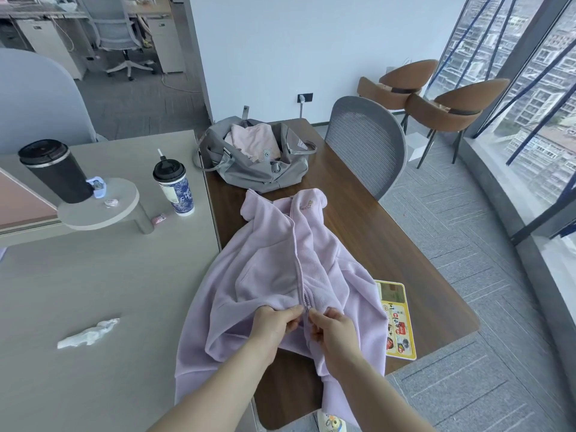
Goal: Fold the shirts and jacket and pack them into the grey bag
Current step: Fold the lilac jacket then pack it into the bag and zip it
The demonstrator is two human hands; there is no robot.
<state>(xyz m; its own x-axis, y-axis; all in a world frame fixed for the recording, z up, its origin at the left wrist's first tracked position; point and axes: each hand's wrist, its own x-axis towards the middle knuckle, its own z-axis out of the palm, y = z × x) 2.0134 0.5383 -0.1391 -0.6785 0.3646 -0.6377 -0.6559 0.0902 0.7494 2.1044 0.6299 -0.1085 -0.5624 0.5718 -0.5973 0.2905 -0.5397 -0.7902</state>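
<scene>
A lilac fleece jacket (274, 263) lies spread front up on the brown table (389, 244), collar pointing away from me. Its zip runs down the middle. My left hand (274, 322) pinches the fabric on the left side of the zip near the hem. On the zip's right side my right hand (332, 328) pinches the hem edge. The grey bag (249, 169) stands open behind the collar, with a folded pink shirt (254, 140) inside it.
A grey desk (93, 291) adjoins on the left, holding a black tumbler (57, 171), a lidded paper cup (174, 185) and a crumpled tissue (88, 333). A yellow leaflet (397, 319) lies right of the jacket. A grey mesh chair (367, 145) stands beyond the table.
</scene>
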